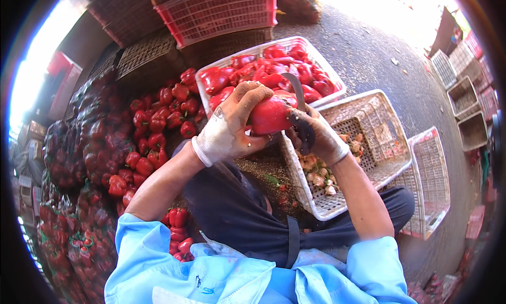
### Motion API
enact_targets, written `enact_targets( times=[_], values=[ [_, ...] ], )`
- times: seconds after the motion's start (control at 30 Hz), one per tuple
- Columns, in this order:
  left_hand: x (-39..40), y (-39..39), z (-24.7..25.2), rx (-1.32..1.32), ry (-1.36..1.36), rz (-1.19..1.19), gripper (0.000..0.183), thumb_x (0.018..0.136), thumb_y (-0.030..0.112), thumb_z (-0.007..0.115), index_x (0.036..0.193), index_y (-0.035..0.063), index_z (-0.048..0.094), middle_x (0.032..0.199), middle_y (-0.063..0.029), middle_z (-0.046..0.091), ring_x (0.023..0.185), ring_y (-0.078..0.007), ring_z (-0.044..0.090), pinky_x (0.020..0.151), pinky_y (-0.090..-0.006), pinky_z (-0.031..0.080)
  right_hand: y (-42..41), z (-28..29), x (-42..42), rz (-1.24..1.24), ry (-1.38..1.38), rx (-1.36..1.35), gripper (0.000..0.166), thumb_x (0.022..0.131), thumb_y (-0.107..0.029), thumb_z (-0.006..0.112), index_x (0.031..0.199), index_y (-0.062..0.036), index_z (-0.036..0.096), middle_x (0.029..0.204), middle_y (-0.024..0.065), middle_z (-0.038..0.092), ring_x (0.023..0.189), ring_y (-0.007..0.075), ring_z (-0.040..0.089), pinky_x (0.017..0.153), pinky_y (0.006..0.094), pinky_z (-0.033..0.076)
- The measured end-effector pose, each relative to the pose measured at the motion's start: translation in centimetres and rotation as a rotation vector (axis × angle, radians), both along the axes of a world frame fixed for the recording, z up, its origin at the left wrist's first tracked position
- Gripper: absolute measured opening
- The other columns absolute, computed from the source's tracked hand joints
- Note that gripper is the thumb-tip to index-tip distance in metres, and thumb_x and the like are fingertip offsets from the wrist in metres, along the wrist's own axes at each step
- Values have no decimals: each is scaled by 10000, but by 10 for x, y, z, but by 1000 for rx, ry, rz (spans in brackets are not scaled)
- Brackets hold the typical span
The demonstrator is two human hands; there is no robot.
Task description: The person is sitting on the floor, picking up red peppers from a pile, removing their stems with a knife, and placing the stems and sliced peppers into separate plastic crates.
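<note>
My left hand (pixel 233 126), in a stained white work glove, grips a large red bell pepper (pixel 272 112) from its left side. In my gloved right hand (pixel 316 134) is a curved knife (pixel 295 86) with a dark handle, its blade pointing up beside the pepper's right end. Some fingers of the right hand are hidden behind the handle and pepper. Small pale seeds cling to the left glove. Just beyond my hands stands a white plastic crate (pixel 336 82) filled with red peppers (pixel 253 69), some of them cut open.
A dirty white crate (pixel 379 181) at my right holds pale pepper cores (pixel 318 175); another crate (pixel 435 185) stands beyond it. Loose red peppers (pixel 158 120) cover the ground at left, beside full mesh sacks (pixel 99 146). Stacked red crates (pixel 221 15) rise ahead. Seeds litter the floor.
</note>
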State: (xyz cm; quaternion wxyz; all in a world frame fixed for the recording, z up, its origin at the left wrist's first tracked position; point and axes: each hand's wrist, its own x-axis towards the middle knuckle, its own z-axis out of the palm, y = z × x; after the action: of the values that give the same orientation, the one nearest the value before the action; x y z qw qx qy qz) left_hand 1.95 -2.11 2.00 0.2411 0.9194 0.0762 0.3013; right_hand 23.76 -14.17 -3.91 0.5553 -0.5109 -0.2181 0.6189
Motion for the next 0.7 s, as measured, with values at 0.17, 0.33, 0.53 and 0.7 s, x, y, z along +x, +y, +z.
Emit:
enact_targets(
  times=[0.17, 0.33, 0.53, 0.7],
  values=[
    [36, -23, 9, -156, -38, 16, 869, 704, 124, 875, 1471, 54, 473, 1409, -215, 552, 1341, -404, 530, 1126, -480, 456, -43, -5, 25, -74, 376, 23, 320, 1048, -444, 592, 1205, -171, 644, 875, 40, 723, 652, 139, 674, 463, 230, 463],
    [65, -30, -1, -119, 89, -86, 779, 716, 117, 851, 1417, 28, 523, 1372, -191, 593, 1272, -365, 614, 1088, -436, 488, -63, -4, 32, -75, 82, 41, 393, 1018, -478, 628, 1239, -154, 600, 789, 17, 670, 601, 121, 642, 446, 233, 465],
    [90, -42, -6, -101, 135, -173, 795, 727, 99, 830, 1451, 33, 511, 1368, -199, 585, 1303, -386, 596, 1119, -442, 477, -76, -25, 42, -129, 68, 118, 514, 966, -512, 676, 1264, -99, 609, 749, -7, 627, 508, 44, 539, 357, 186, 405],
    [108, -55, 7, -156, 115, -175, 982, 696, 92, 870, 1558, 41, 404, 1497, -204, 498, 1391, -367, 523, 1165, -439, 446, -87, -59, 53, -158, 466, 244, 430, 981, -459, 676, 1246, -123, 636, 931, 31, 693, 697, 142, 667, 508, 255, 517]
  ],
)
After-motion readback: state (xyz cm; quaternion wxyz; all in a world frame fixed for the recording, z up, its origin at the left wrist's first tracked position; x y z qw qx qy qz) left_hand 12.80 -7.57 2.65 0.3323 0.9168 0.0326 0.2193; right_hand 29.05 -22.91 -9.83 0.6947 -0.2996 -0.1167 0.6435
